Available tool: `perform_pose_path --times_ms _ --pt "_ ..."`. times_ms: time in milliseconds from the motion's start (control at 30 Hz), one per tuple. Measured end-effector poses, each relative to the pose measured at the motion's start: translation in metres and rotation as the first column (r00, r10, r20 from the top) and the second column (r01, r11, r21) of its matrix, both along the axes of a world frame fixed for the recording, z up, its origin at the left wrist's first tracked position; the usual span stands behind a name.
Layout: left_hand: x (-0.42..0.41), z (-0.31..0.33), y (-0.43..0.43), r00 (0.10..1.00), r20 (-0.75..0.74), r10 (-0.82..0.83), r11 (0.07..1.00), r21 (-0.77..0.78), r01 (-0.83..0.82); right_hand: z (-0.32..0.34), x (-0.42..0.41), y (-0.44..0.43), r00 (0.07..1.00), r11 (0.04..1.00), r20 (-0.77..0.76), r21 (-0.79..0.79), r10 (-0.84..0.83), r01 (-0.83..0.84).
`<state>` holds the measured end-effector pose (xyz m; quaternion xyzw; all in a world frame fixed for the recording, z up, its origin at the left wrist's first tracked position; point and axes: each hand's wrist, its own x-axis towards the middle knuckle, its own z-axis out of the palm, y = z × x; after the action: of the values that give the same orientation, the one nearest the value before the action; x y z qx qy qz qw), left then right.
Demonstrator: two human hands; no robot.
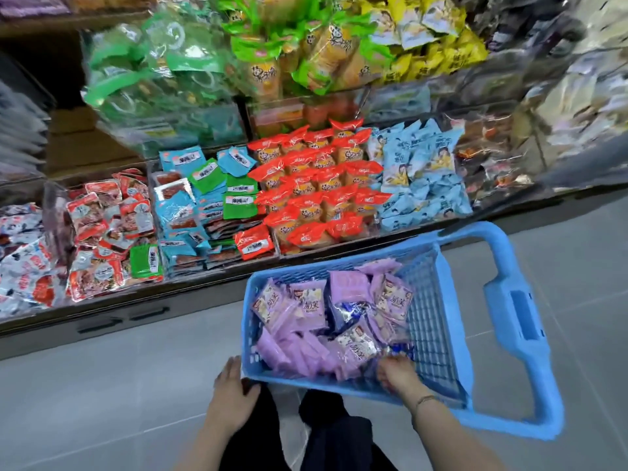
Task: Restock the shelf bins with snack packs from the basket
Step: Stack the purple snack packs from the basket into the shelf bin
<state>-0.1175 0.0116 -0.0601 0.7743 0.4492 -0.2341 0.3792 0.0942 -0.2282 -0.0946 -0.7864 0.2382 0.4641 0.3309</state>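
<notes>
Purple snack packs [306, 311] sit heaped in the blue basket [306, 380] on the floor before the shelf bins [204, 277] — right hand [396, 372] down among them, fingers curled, grip clamped or not I cannot tell — left hand [231, 385] flat-fingered against the near corner, likely steadying it.

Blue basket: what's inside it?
Mostly purple snack packs, piled loosely, with a few dark blue packs among them. The right hand reaches in at the near edge. The pile hides the basket floor and lower packs.
</notes>
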Motion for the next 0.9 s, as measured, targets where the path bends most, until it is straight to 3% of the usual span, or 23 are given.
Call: perform_pose_path --times_ms 100,200,300,433,533,633,700,767,833,900 --pt "0.001 -0.014 -0.003 0.991 -0.062 -0.123 0.989 0.070 0.127 -0.020 -0.002 0.015 0.990 0.998 -0.129 0.016 -0.057 0.059" --pt "-0.001 -0.029 -0.001 0.977 -0.147 -0.155 0.987 0.019 0.160 -0.039 -0.006 0.028 0.971 0.988 -0.189 0.021 -0.147 0.154" --pt "-0.004 -0.037 0.000 0.962 -0.180 -0.204 0.979 -0.040 0.200 -0.055 -0.006 0.034 0.944 0.961 -0.185 -0.005 -0.274 0.278" --pt "-0.005 -0.035 0.000 0.983 -0.127 -0.131 0.989 -0.084 0.121 -0.062 -0.010 0.032 0.902 0.907 -0.126 0.041 -0.412 0.420" --pt "-0.004 -0.032 0.003 0.987 -0.125 -0.098 0.989 -0.123 0.082 -0.050 -0.009 0.029 0.949 0.944 -0.111 0.118 -0.294 0.307" --pt "0.002 -0.026 0.008 0.982 -0.162 -0.091 0.984 -0.164 0.065 -0.029 -0.003 0.024 0.992 0.991 0.105 0.124 -0.072 0.058" --pt "0.008 -0.020 0.012 0.983 -0.171 -0.062 0.984 -0.178 0.031 -0.014 0.001 0.021 0.964 0.986 0.251 0.118 0.085 -0.117" --pt "0.019 -0.013 0.013 0.987 -0.151 -0.058 0.991 -0.126 0.039 0.002 0.002 0.025 0.945 0.960 0.298 0.197 0.133 -0.198" --pt "0.033 -0.004 0.012 0.999 -0.034 0.003 0.997 -0.073 -0.005 0.017 0.001 0.038 0.953 0.924 0.276 0.316 0.128 -0.215" --pt "0.052 0.008 0.010 0.975 0.145 0.168 0.978 -0.149 -0.146 0.029 -0.002 0.058 0.962 0.881 0.214 0.404 0.172 -0.248"
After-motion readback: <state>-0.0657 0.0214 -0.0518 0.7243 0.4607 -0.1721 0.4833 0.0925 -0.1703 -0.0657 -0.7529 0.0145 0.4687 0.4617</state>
